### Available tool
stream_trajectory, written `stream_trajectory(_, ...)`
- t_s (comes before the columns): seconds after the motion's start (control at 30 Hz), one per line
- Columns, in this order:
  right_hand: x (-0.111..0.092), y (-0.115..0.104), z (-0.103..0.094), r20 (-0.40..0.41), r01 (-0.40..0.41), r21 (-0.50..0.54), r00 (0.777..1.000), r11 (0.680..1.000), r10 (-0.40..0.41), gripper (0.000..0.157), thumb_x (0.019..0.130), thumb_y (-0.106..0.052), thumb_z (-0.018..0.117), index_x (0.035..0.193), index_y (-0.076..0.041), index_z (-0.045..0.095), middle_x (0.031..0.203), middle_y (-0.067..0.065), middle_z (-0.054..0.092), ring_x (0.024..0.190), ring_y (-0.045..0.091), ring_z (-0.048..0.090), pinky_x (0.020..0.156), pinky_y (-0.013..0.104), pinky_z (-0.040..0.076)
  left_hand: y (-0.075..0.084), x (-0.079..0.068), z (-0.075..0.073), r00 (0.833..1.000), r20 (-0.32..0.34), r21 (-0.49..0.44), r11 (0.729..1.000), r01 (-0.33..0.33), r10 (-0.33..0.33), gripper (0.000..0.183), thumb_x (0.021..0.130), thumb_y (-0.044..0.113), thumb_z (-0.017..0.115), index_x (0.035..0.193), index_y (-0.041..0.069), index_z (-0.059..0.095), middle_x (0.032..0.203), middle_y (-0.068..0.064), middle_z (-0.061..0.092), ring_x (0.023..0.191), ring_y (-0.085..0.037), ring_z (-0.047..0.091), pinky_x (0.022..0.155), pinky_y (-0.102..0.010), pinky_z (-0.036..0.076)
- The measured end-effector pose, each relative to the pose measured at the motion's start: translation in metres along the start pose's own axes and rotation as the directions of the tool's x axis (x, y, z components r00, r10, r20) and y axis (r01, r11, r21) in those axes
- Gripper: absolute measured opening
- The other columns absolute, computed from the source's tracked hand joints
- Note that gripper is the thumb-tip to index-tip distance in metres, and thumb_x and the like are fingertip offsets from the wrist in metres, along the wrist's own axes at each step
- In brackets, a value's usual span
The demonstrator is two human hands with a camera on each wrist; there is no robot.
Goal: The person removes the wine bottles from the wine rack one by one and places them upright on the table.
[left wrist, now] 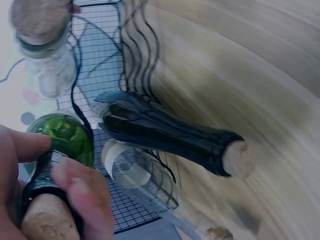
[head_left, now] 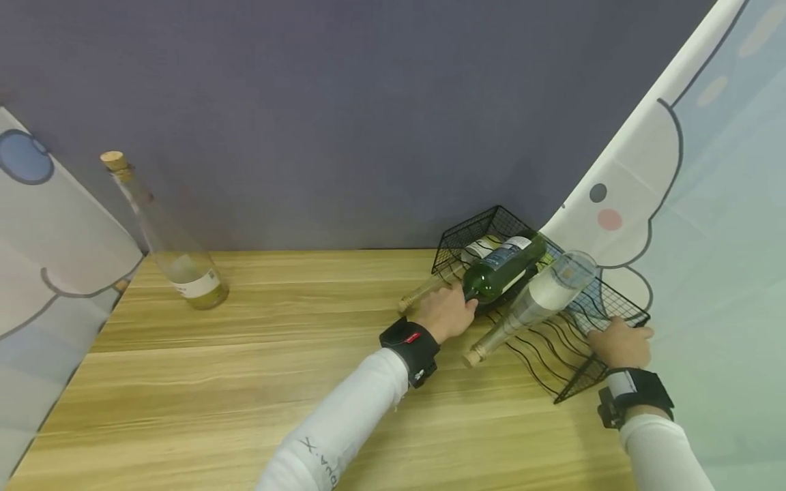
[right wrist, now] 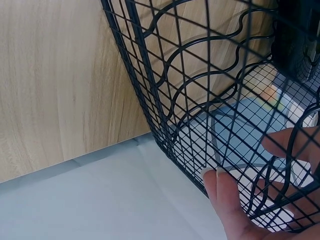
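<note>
The green bottle lies slantwise over the wire rack, its base toward the rack's far side and its neck toward the person; whether the wires bear its weight I cannot tell. The left hand holds it by the neck, thumb and fingers around the glass just beyond the cork. Well apart from it, the right hand grips the mesh at the rack's near right end, with fingers on both sides of the wires.

Just beside the green bottle, a clear bottle with a white label lies across the rack, its corked neck jutting past the near edge. A dark bottle lies lower down, mostly hidden in the head view, and next to it a second clear bottle points its cork the same way.

Across the wooden tabletop, at the far left, a third clear bottle stands corked. Behind rises a dark grey backdrop, with cartoon-printed cloth at the right.
</note>
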State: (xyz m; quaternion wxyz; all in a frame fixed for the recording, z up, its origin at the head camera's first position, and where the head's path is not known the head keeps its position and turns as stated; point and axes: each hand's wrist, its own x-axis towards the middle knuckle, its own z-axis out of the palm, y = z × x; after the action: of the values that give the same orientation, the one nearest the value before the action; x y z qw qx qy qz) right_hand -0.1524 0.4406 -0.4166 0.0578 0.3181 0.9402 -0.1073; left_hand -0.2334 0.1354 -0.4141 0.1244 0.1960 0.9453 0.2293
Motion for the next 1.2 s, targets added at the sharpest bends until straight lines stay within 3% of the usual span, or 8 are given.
stream_trajectory(0.17, -0.001, 0.0, 0.001, -0.006, -0.008, 0.018, 1.0, 1.0, 0.008, 0.067, 0.091, -0.024, 0.048, 0.138, 0.02, 0.03, 0.117, 0.055, 0.031, 0.096, 0.061, 0.048, 0.069, 0.058, 0.05, -0.002, -0.002, -0.003, 1.0, 0.018, -0.077, 0.997, -0.009, 0.011, 0.054, 0.103, 0.047, 0.044, 0.138, 0.008, 0.053, 0.117, -0.011, 0.069, 0.094, -0.023, 0.068, 0.072, -0.034, 0.052)
stream_trajectory(0.27, -0.001, 0.001, 0.003, -0.021, 0.001, 0.035, 1.0, 0.999, -0.001, 0.067, 0.091, -0.023, 0.05, 0.138, 0.02, 0.03, 0.119, 0.056, 0.03, 0.098, 0.064, 0.047, 0.071, 0.059, 0.05, -0.007, -0.001, -0.003, 0.999, 0.024, -0.143, 0.989, -0.029, 0.033, 0.048, 0.102, 0.046, 0.045, 0.125, 0.007, 0.06, 0.096, -0.006, 0.069, 0.076, -0.017, 0.064, 0.062, -0.029, 0.048)
stream_trajectory(0.33, -0.001, 0.002, 0.004, -0.036, 0.006, 0.042, 0.999, 0.999, -0.005, 0.067, 0.091, -0.023, 0.051, 0.138, 0.02, 0.03, 0.121, 0.057, 0.029, 0.099, 0.065, 0.046, 0.072, 0.061, 0.05, -0.01, 0.0, -0.002, 0.999, 0.015, -0.195, 0.98, -0.046, 0.05, 0.042, 0.102, 0.045, 0.048, 0.107, 0.007, 0.064, 0.075, -0.002, 0.061, 0.059, -0.014, 0.054, 0.052, -0.026, 0.04)
stream_trajectory(0.43, 0.0, 0.002, 0.007, -0.057, 0.015, 0.045, 0.998, 0.999, -0.013, 0.066, 0.091, -0.022, 0.052, 0.136, 0.021, 0.031, 0.12, 0.058, 0.03, 0.1, 0.068, 0.047, 0.074, 0.062, 0.051, -0.016, 0.001, 0.0, 0.998, -0.022, -0.247, 0.967, -0.066, 0.062, 0.039, 0.1, 0.045, 0.052, 0.088, 0.009, 0.064, 0.06, 0.003, 0.047, 0.047, -0.01, 0.043, 0.044, -0.023, 0.032)
stream_trajectory(0.7, 0.001, 0.001, 0.008, -0.089, 0.016, 0.062, 0.996, 0.998, -0.011, 0.062, 0.089, -0.019, 0.053, 0.124, 0.029, 0.033, 0.114, 0.056, 0.033, 0.089, 0.065, 0.051, 0.066, 0.059, 0.052, -0.026, -0.002, 0.002, 0.996, -0.052, -0.334, 0.938, -0.091, 0.078, 0.044, 0.099, 0.045, 0.055, 0.07, 0.012, 0.055, 0.055, 0.004, 0.039, 0.043, -0.01, 0.035, 0.042, -0.023, 0.027)
stream_trajectory(0.9, 0.0, 0.0, 0.005, -0.094, 0.008, 0.076, 0.996, 0.997, -0.001, 0.061, 0.089, -0.019, 0.053, 0.121, 0.029, 0.033, 0.114, 0.055, 0.032, 0.088, 0.065, 0.051, 0.064, 0.058, 0.052, -0.028, -0.004, 0.002, 0.997, -0.043, -0.374, 0.925, -0.072, 0.06, 0.042, 0.098, 0.045, 0.056, 0.107, 0.005, 0.066, 0.065, 0.002, 0.047, 0.045, -0.01, 0.04, 0.044, -0.024, 0.032)
stream_trajectory(1.1, -0.003, -0.001, 0.004, -0.081, 0.006, 0.07, 0.997, 0.998, 0.0, 0.063, 0.09, -0.019, 0.052, 0.125, 0.028, 0.031, 0.116, 0.055, 0.031, 0.089, 0.066, 0.051, 0.066, 0.059, 0.052, -0.029, -0.006, 0.003, 0.996, -0.048, -0.396, 0.914, -0.084, 0.07, 0.04, 0.098, 0.045, 0.057, 0.1, 0.006, 0.066, 0.062, 0.002, 0.047, 0.046, -0.01, 0.038, 0.048, -0.025, 0.035)
stream_trajectory(1.2, -0.001, 0.0, 0.004, -0.081, 0.013, 0.062, 0.997, 0.998, -0.008, 0.063, 0.09, -0.02, 0.052, 0.125, 0.029, 0.031, 0.115, 0.055, 0.032, 0.088, 0.066, 0.051, 0.065, 0.058, 0.052, -0.029, -0.009, 0.004, 0.994, -0.076, -0.391, 0.915, -0.101, 0.078, 0.046, 0.098, 0.044, 0.057, 0.12, 0.004, 0.065, 0.089, -0.006, 0.067, 0.063, -0.013, 0.056, 0.061, -0.028, 0.047)
